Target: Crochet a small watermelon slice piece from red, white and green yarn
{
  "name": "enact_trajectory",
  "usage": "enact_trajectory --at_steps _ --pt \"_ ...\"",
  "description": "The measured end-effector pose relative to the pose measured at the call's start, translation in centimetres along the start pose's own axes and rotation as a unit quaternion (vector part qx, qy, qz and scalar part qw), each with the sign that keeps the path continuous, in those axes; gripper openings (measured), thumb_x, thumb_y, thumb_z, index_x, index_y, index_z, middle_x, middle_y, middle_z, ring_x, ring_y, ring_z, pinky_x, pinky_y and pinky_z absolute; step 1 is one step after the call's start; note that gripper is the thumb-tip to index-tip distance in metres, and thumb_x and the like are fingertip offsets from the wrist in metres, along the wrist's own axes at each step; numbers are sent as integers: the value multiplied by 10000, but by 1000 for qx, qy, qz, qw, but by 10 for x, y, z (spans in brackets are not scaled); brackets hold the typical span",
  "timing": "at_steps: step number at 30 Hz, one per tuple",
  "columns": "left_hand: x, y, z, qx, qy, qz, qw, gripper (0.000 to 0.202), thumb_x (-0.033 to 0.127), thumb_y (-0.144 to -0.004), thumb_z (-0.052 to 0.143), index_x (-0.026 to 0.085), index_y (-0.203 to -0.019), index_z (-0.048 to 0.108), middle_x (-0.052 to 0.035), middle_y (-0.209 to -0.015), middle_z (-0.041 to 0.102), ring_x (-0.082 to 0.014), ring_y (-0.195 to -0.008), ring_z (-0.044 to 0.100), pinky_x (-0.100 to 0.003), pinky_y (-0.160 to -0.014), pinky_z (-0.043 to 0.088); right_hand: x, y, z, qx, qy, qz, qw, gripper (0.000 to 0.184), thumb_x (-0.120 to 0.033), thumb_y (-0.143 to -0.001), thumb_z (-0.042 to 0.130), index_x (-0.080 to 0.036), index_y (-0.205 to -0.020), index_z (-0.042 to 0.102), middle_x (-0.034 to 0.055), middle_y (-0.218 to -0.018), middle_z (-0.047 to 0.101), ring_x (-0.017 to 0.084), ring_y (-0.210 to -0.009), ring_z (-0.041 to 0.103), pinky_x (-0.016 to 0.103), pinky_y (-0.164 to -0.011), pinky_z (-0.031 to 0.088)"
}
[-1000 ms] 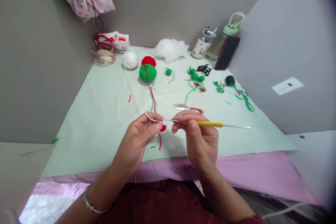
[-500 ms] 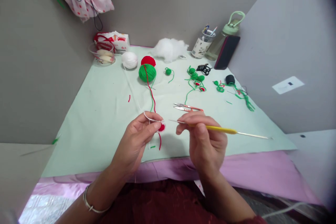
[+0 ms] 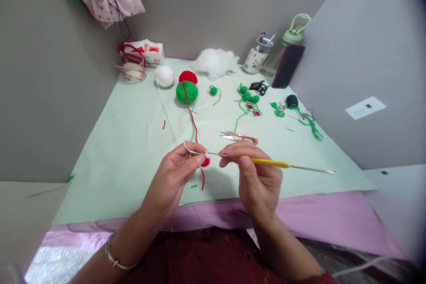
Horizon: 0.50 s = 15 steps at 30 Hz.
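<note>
The small red-and-white piece [image 3: 207,162] sits pinched in the left hand [image 3: 171,176] above the pale green cloth [image 3: 126,164]; the right hand [image 3: 258,182], apart, grips the yellow-handled hook [image 3: 271,163]; a stitch could slip if the white strand [image 3: 193,151] slackens; the hook's tip, clear of the piece half a second ago, now meets its edge.

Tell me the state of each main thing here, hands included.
Left hand, pinching the small red-and-white yarn piece
Right hand, gripping the yellow-handled metal crochet hook
Orange-handled metal snips, lying with blades apart
Black rectangular phone, leaning, screen dark
Translucent green-lidded bottle, upright, capped
Round green yarn ball, wound, strand trailing
</note>
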<state>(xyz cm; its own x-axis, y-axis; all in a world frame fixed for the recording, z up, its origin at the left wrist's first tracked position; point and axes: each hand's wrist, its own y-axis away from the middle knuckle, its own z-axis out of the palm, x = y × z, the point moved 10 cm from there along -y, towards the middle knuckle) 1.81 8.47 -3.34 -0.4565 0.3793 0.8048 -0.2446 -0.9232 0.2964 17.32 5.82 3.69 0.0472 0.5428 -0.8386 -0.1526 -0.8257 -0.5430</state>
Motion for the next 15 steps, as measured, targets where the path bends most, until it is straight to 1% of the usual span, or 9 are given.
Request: enact_trajectory --at_steps 2,7,11,13,15 --pt "0 -1 1 -2 0 1 1000 138 275 -780 877 197 -831 776 77 -563 454 -56 -513 230 -193 -482 223 0 0 0 -1 4 -1 1000 205 -239 -1054 588 -257 -1038 792 30 -931 749 158 -770 692 335 -701 578" --pt "1 0 1 -6 -5 5 1000 152 285 -779 875 190 -829 768 47 -608 534 -66 -537 304 -200 -495 243 -3 -1 0 -6 8 -6 1000 203 -250 -1053 591 -255 -1032 793 27 -916 748 155 -753 692 331 -707 581" --pt "2 -1 2 -12 -6 10 1000 140 281 -798 862 186 -834 765 71 -564 452 -62 -515 229 -208 -476 198 -5 -1 2 -12 7 -8 1000 202 -241 -1050 594 -254 -1031 794 27 -907 750 160 -765 698 332 -706 581" --pt "2 -1 2 -13 -6 10 1000 142 283 -803 859 184 -831 761 74 -567 450 -59 -512 209 -210 -474 188 -3 -1 2 -12 5 -4 1000 204 -240 -1052 591 -253 -1033 793 28 -912 752 158 -769 697 329 -706 581" --pt "2 -1 2 -10 -7 8 1000 143 286 -809 856 185 -830 756 69 -583 479 -57 -513 209 -208 -478 194 -2 -1 2 -10 5 1 1000 202 -242 -1051 592 -251 -1031 792 28 -915 750 157 -770 697 328 -704 581"
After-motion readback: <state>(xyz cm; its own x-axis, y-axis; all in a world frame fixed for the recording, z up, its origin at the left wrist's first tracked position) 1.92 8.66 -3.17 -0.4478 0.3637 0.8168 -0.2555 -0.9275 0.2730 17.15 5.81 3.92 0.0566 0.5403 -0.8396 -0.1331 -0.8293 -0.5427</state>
